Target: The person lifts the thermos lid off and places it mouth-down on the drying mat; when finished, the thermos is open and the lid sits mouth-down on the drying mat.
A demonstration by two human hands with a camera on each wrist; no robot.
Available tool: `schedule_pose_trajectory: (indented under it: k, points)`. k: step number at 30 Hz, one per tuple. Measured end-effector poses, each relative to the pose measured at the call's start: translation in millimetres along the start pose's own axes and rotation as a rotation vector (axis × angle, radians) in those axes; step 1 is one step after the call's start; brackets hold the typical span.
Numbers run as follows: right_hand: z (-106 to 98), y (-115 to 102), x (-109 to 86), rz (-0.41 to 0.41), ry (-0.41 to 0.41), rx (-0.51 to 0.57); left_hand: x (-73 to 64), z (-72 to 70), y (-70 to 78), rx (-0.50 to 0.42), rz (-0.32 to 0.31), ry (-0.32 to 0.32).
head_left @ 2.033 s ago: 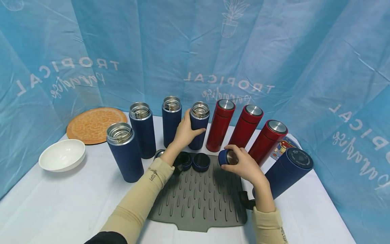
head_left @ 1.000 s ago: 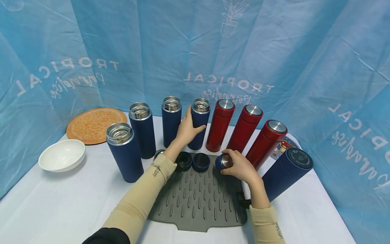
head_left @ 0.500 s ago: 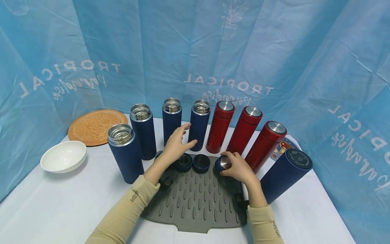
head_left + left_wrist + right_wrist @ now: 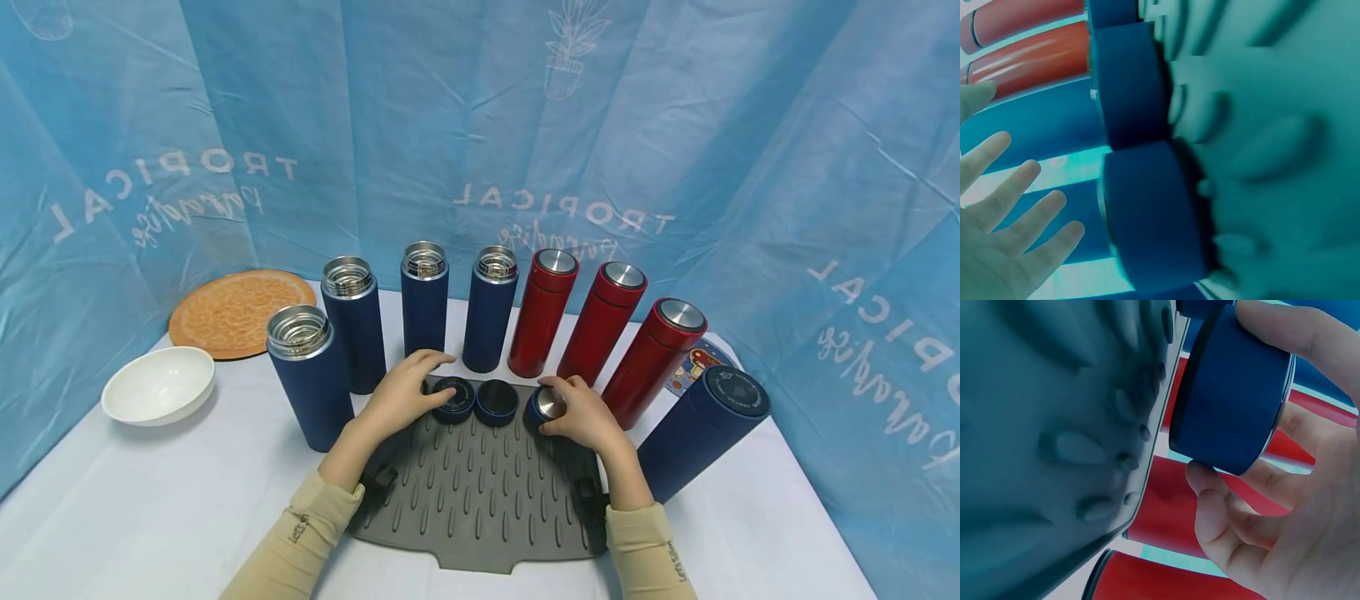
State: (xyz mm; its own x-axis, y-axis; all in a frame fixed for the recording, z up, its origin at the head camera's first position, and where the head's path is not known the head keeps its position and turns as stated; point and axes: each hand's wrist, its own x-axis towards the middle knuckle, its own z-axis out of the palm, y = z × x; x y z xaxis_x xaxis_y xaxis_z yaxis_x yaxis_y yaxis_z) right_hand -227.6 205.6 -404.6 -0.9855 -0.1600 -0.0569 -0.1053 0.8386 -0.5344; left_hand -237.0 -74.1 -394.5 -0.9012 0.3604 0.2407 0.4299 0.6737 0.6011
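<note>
One lid point(image 4: 552, 402) stayed pinched in my right hand point(image 4: 587, 414); my left hand point(image 4: 395, 398), fingers spread, had dropped from a bottle point(image 4: 490, 323).

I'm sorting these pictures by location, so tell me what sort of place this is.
Probably a staged tabletop set: a printed blue curtain hangs behind and beside a white-covered table, where red flasks and blue flasks stand in an arc about a grey mat.

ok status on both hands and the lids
Left hand empty. Right hand grips silver-topped blue lid. Between hands: two black-topped lids on mat.
</note>
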Motion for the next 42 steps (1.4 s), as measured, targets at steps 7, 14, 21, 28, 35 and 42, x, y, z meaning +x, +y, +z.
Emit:
schedule_pose_trajectory:
  k: [7, 14, 21, 28, 35, 42]
  points:
    - [2.4, 0.0, 1.3, -0.012, -0.003, -0.024, -7.3, 3.8, -10.3, 0.056, -0.022, -0.014]
    - [3.8, -1.1, 1.6, 0.015, -0.014, -0.052, -8.1, 6.5, -16.6, 0.117, -0.038, -0.043]
    - [5.8, -2.1, 1.8, 0.017, -0.022, -0.070, -8.5, 6.7, -21.1, 0.120, -0.051, -0.033]
    - [6.7, -2.0, 1.8, 0.011, -0.025, -0.072, -8.2, 6.3, -23.6, 0.125, -0.060, -0.027]
    - [7.6, -0.9, 2.6, 0.004, -0.026, -0.074, -8.4, 7.0, -24.1, 0.119, -0.060, -0.025]
    - [8.0, -0.7, 1.8, 0.007, -0.031, -0.069, -8.1, 7.5, -24.1, 0.117, -0.070, -0.037]
